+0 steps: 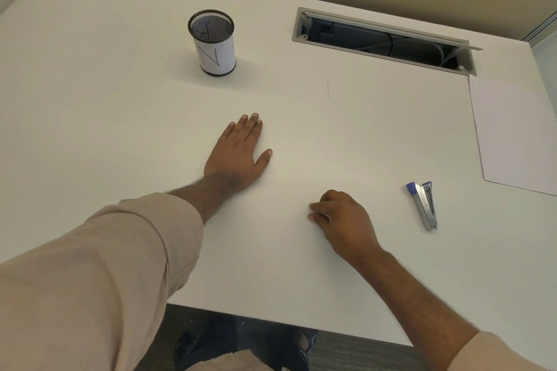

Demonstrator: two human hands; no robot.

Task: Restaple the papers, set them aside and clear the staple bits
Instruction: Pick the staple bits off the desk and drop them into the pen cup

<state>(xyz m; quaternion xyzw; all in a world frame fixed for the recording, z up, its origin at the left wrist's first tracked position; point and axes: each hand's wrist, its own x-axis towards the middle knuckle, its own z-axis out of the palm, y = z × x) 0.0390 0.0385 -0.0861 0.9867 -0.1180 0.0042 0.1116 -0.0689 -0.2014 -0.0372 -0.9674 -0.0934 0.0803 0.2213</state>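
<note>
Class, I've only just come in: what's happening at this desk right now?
A person sits at a white desk with both hands on its surface. The left hand lies flat, fingers spread. The right hand is curled, fingertips pinched together on the desktop as if picking up something tiny; whatever it is cannot be seen. The stapler lies untouched to its right, and the papers sit at the desk's far right edge. A mesh pen cup stands further back.

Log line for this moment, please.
left hand: flat on desk | right hand: fingers curled, pinching at desk | stapler: idle, right | papers: set aside far right
</note>
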